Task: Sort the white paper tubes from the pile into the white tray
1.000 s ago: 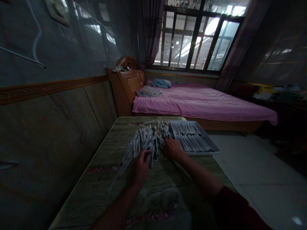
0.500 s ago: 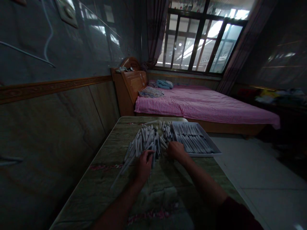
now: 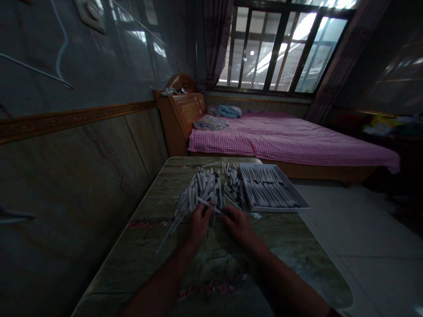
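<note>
A slim white pen (image 3: 205,203) slants between my two hands, low over the near side of a pile. Its left part is pinched by the fingers of my left hand (image 3: 199,222). The fingers of my right hand (image 3: 238,223) close around its right end, which they partly hide. Behind them lies a loose pile of white pens (image 3: 194,189), with dark parts among them. A smaller bunch of pens (image 3: 234,178) lies to its right. Beside that stands a shallow white box (image 3: 299,209) holding two rows of pens side by side.
Everything lies on a wood-patterned table (image 3: 148,273) with rounded corners. A marble-look wall (image 3: 109,176) runs along the left. Past the table's far edge stands a bed (image 3: 280,136) with a pink checked cover. Pale floor tiles (image 3: 357,229) show at the right.
My right hand has come back from beside the box towards my left hand. The white pen now shows between both hands. The view has shifted slightly.
</note>
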The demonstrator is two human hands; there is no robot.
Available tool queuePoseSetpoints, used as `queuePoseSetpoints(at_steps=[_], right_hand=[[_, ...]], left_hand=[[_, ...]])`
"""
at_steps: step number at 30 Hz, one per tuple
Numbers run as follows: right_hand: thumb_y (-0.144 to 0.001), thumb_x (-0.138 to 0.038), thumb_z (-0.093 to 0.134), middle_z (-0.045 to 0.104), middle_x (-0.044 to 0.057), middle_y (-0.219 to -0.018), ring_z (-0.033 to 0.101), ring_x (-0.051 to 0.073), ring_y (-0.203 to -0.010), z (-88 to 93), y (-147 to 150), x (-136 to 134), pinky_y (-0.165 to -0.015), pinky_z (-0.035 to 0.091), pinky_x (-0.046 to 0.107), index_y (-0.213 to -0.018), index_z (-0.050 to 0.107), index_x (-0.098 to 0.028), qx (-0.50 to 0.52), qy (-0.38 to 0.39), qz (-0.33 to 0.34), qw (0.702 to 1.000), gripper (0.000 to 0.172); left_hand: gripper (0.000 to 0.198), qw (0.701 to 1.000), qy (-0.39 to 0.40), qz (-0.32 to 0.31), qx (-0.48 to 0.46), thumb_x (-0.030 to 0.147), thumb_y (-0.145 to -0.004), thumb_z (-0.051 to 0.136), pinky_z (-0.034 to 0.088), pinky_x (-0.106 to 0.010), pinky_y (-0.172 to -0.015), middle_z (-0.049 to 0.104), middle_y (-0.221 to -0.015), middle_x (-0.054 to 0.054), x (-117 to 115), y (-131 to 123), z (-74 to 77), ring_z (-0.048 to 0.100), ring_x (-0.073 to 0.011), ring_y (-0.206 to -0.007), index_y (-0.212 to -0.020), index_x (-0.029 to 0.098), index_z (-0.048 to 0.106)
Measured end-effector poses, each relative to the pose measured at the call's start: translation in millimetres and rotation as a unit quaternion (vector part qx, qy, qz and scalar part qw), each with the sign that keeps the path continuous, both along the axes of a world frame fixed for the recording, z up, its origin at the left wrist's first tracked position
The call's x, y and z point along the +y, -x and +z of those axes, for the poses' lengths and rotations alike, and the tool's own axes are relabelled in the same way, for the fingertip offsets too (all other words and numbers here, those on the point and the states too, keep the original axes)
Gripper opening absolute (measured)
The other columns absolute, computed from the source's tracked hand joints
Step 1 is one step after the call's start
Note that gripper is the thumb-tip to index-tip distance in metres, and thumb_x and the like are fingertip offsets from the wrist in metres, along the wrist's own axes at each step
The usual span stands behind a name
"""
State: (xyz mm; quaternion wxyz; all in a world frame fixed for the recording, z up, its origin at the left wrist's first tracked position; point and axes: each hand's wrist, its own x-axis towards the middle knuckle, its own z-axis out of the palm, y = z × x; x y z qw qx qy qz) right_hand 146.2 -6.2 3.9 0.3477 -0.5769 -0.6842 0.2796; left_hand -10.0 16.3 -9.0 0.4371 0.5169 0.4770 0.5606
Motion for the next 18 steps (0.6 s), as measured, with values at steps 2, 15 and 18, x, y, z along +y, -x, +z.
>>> queuePoseSetpoints(at_steps=[2,15,18], right_hand=[[-0.082,-0.015,0.057,0.073,0.002,-0.091,0.066,0.017,-0.086,-2.2,4,0,-0.077,0.049,0.024,-0.100,0.069,-0.017,0.036,0.015,-0.016,0.999,0.021],[-0.096,-0.022,0.045,0.066,0.008,-0.112,0.065,0.018,-0.092,12.3,-35,2,-0.075,0.043,0.024,-0.109,0.067,-0.021,-0.267,0.001,-0.101,0.958,0.026],[-0.097,-0.026,0.044,0.065,0.007,-0.111,0.064,0.017,-0.093,17.3,-32,-2,-0.071,0.041,0.024,-0.109,0.066,-0.023,-0.319,0.020,-0.091,0.943,0.025]], left_hand=[[0.033,0.999,0.024,-0.004,-0.036,0.048,-0.074,0.066,0.049,-0.024,-0.058,0.069,-0.068,0.000,-1,-1,2.2,0.064,-0.0149,-0.061,-0.088,0.017,0.068],[0.042,0.976,0.050,0.034,-0.209,0.052,-0.071,0.072,0.056,-0.029,-0.054,0.074,-0.080,-0.005,9,1,-4.6,0.073,-0.0212,-0.067,-0.088,0.020,0.052],[0.043,0.972,0.044,0.027,-0.227,0.049,-0.067,0.076,0.057,-0.029,-0.059,0.074,-0.083,-0.004,9,1,-4.7,0.073,-0.0205,-0.072,-0.089,0.021,0.052]])
